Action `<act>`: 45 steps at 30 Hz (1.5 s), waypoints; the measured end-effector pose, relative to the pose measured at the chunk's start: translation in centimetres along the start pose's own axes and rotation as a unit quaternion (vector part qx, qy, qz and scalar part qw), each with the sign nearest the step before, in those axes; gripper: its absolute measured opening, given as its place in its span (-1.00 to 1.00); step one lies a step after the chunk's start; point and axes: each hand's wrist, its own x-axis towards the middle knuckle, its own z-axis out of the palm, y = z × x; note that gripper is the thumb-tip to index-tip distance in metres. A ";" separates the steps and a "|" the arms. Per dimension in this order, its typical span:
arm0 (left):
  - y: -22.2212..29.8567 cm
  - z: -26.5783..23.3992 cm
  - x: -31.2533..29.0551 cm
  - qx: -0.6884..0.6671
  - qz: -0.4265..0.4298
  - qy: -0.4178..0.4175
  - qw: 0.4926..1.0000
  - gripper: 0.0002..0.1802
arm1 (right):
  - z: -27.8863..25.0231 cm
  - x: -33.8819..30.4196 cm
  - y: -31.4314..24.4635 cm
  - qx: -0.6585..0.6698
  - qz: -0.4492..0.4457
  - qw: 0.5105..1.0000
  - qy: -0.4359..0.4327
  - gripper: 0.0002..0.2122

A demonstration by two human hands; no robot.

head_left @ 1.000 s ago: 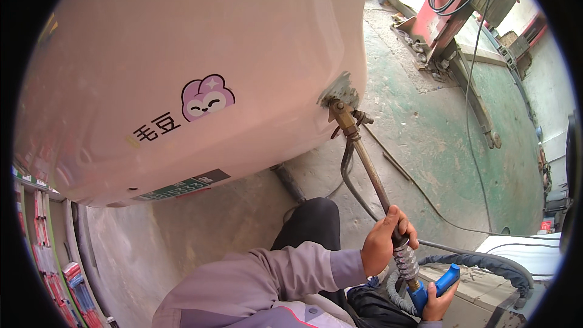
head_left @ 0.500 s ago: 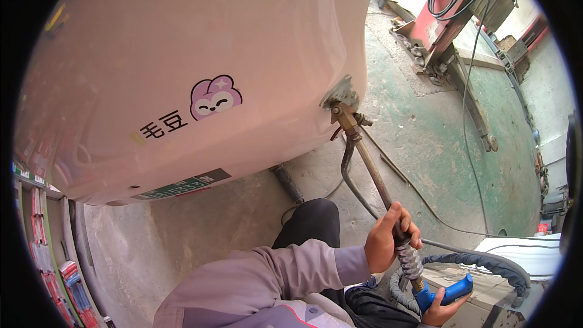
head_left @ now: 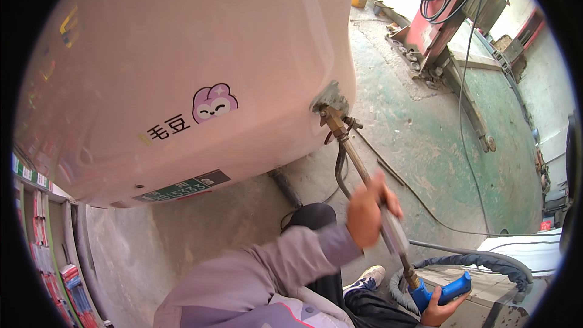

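Observation:
A slide hammer dent puller (head_left: 356, 158) slants from a pink car's rear corner (head_left: 291, 85) down to the lower right. Its brass-coloured head touches or almost touches a bare grey metal patch (head_left: 331, 98) in the paint. My left hand (head_left: 369, 209), blurred by motion, is closed around the sliding weight (head_left: 396, 234) partway along the shaft. At the shaft's lower end, my right hand (head_left: 442, 311) grips the blue handle (head_left: 450, 291). A dark cable (head_left: 341, 173) runs from the head down beside the shaft.
A sleeved hose (head_left: 473, 259) loops by a pale machine at the lower right. Cables cross the worn green floor (head_left: 425, 164). A red lift post (head_left: 434, 18) with a low arm (head_left: 470, 106) stands at the back right. A shelf of packets (head_left: 45, 243) lines the left.
My left hand has slid the weight up the shaft, away from the blue handle and toward the car. The view has shifted slightly. My right hand keeps its grip.

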 end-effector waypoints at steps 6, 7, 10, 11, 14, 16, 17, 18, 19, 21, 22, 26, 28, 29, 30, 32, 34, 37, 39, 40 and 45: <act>-7.3 -0.4 -3.8 -0.021 0.017 -0.044 0.999 -0.65 | 0.3 0.3 0.1 -0.003 -0.005 1.000 0.001 -0.08; -6.9 -0.6 -3.5 -0.003 -0.031 -0.040 0.999 -0.64 | 0.4 0.4 0.2 -0.015 0.006 1.000 0.008 -0.08; -3.2 0.0 -2.4 -0.003 0.009 -0.017 1.000 -0.64 | 0.5 0.5 0.2 -0.003 0.016 1.000 -0.017 -0.07; -1.5 0.2 -1.7 0.000 0.069 0.000 0.998 -0.65 | 0.5 0.5 0.2 -0.014 0.003 1.000 -0.014 -0.07; 3.1 -0.3 1.0 -0.163 0.079 0.048 0.982 -0.69 | 0.4 0.0 0.1 -0.030 -0.010 1.000 -0.004 -0.06; 4.1 -1.2 2.3 -0.126 -0.015 -0.011 0.992 -0.62 | 0.6 -0.1 0.1 -0.021 0.010 1.000 0.008 -0.05; 4.3 -1.8 2.9 -0.119 -0.027 -0.073 0.990 -0.57 | 0.6 -0.2 0.1 -0.002 0.009 1.000 0.013 -0.05; 4.3 -2.6 3.5 -0.151 -0.055 -0.114 0.980 -0.54 | 0.7 -0.2 0.1 0.009 0.011 1.000 0.022 -0.05; 4.2 -3.2 4.1 -0.192 -0.068 -0.177 0.963 -0.51 | 0.7 -0.2 0.1 0.015 0.010 0.999 0.035 -0.05; 3.9 -3.9 5.1 -0.235 -0.065 -0.323 0.915 -0.46 | 0.7 -0.1 0.1 -0.002 -0.010 0.999 0.042 -0.04; 3.8 -4.0 5.4 -0.265 -0.067 -0.340 0.900 -0.46 | 0.7 0.0 0.1 -0.016 -0.017 0.998 0.050 -0.04; 4.0 -2.8 4.7 -0.247 -0.054 -0.295 0.921 -0.47 | 1.0 0.4 0.2 0.010 0.001 1.000 0.002 -0.05; 3.7 -1.8 3.0 -0.147 -0.036 -0.055 0.987 -0.48 | 1.0 0.6 0.3 0.006 0.014 1.000 -0.028 -0.06; 3.2 -1.0 2.2 -0.124 -0.005 0.022 0.992 -0.49 | 1.1 0.7 0.4 0.000 0.028 0.999 -0.039 -0.08; 2.9 -0.5 1.6 -0.102 -0.001 0.048 0.994 -0.49 | 1.2 0.9 0.6 -0.003 0.034 0.998 -0.057 -0.08; 2.3 0.2 0.8 -0.070 0.019 0.077 0.994 -0.50 | 1.0 1.2 0.9 -0.021 0.060 0.994 -0.087 -0.08; 2.0 0.6 0.8 -0.050 0.032 0.075 0.995 -0.59 | 0.9 1.3 1.2 -0.003 0.069 0.992 -0.108 -0.09; 2.1 0.7 1.6 -0.056 0.024 0.040 0.997 -0.70 | 1.0 1.4 1.3 0.017 0.079 0.988 -0.134 -0.09; 2.4 0.5 2.1 -0.046 0.035 0.052 0.997 -0.71 | 1.4 1.6 1.2 0.010 0.087 0.986 -0.144 -0.08; 2.5 0.5 2.3 -0.042 0.041 0.048 0.997 -0.71 | 1.5 1.7 1.1 0.021 0.084 0.984 -0.156 -0.08; 3.1 0.1 2.8 -0.043 0.043 0.036 0.998 -0.74 | 2.0 2.1 0.7 0.023 0.084 0.980 -0.179 -0.07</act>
